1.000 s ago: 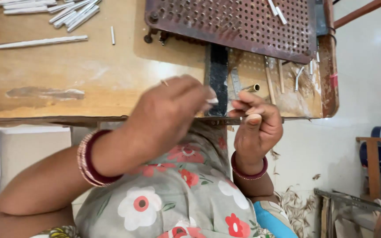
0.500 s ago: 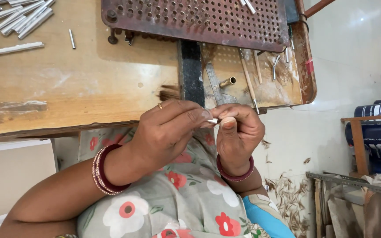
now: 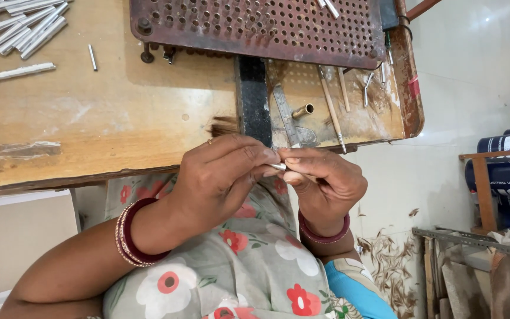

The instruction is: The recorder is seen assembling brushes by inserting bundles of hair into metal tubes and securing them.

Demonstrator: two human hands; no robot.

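Note:
My left hand [image 3: 222,177] and my right hand [image 3: 326,183] meet fingertip to fingertip just below the wooden table's [image 3: 107,124] front edge, over my floral-clothed lap. Between them they pinch a small silvery metal piece [image 3: 278,167], mostly hidden by the fingers. Dark red and pale bangles ring my left wrist, and a red bangle my right. A rusty perforated metal plate [image 3: 255,26] lies on the table beyond the hands.
Several silvery thin tubes [image 3: 28,26] lie at the table's far left, and one short tube [image 3: 92,57] lies apart. A black post [image 3: 253,100], a brass tube [image 3: 302,110] and thin tools [image 3: 332,109] sit in a tray under the plate. Blue containers on a shelf [image 3: 503,171] stand at right.
Both hands have come down from the table edge toward my lap and closed together on the small metal piece. The view has shifted slightly.

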